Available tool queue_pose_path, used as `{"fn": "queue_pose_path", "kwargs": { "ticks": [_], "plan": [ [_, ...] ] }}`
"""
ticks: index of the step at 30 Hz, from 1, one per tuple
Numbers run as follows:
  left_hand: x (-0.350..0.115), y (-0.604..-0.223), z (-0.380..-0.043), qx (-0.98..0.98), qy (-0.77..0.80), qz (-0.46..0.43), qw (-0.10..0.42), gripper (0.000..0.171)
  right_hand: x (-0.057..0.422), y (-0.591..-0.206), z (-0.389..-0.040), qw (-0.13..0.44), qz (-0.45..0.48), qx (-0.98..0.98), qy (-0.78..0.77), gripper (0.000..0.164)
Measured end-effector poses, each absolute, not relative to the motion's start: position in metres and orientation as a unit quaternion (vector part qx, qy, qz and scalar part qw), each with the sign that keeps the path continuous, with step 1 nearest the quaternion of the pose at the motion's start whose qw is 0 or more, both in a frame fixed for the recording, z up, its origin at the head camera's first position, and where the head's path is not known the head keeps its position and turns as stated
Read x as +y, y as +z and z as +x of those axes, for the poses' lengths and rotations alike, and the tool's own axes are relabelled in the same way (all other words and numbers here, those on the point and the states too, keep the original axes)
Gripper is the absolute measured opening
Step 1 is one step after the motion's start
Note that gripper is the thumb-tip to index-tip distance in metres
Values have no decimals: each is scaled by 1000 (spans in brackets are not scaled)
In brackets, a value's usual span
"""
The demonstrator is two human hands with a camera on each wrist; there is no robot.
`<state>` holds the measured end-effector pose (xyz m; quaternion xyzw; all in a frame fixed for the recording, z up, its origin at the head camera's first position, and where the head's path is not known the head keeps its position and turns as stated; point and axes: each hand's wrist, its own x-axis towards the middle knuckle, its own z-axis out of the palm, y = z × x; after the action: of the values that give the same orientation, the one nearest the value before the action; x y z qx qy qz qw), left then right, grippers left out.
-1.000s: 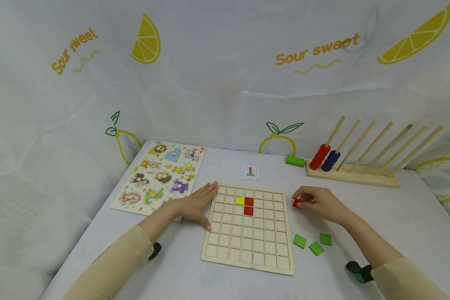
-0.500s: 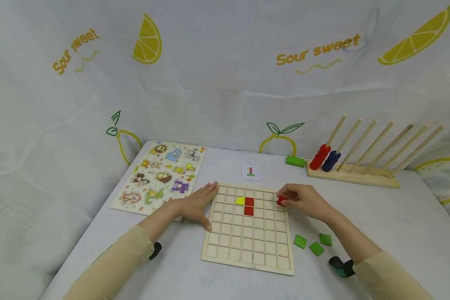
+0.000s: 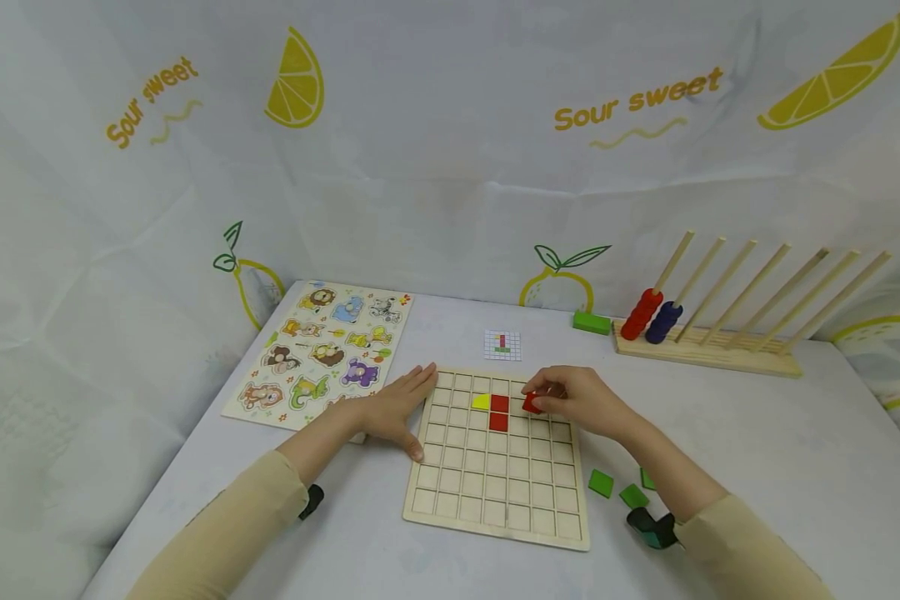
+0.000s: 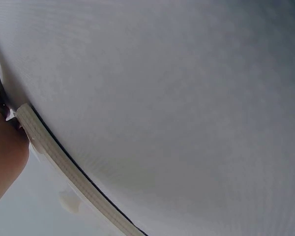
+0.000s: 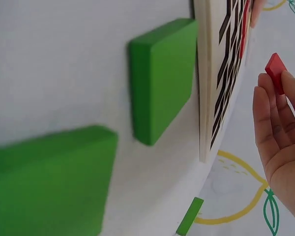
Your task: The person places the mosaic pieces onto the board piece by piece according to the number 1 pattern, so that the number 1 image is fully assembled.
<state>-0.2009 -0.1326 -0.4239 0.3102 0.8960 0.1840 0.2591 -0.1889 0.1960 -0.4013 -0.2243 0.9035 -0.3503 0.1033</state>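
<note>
Evidently, the right hand (image 3: 579,402) is pinching a red tile (image 3: 530,404), likely light, stiff, best held edgewise; the spread left hand (image 3: 392,412) is touching the grid board (image 3: 474,485) alongside.

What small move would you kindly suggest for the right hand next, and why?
I'd probably lower the held red tile into the cell directly below the two placed red tiles: the right hand pinches it over the board, and the pattern card shows a red column above green, though its cells are too small to count.
</note>
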Motion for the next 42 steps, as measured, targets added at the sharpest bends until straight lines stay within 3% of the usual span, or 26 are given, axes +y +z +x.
{"fn": "queue_pose_path", "kwargs": {
  "ticks": [42],
  "plan": [
    [-132,-426,-202,896,181,312,257,129,148,-404,-184,170,-279,878,-351,9]
  ]
}}
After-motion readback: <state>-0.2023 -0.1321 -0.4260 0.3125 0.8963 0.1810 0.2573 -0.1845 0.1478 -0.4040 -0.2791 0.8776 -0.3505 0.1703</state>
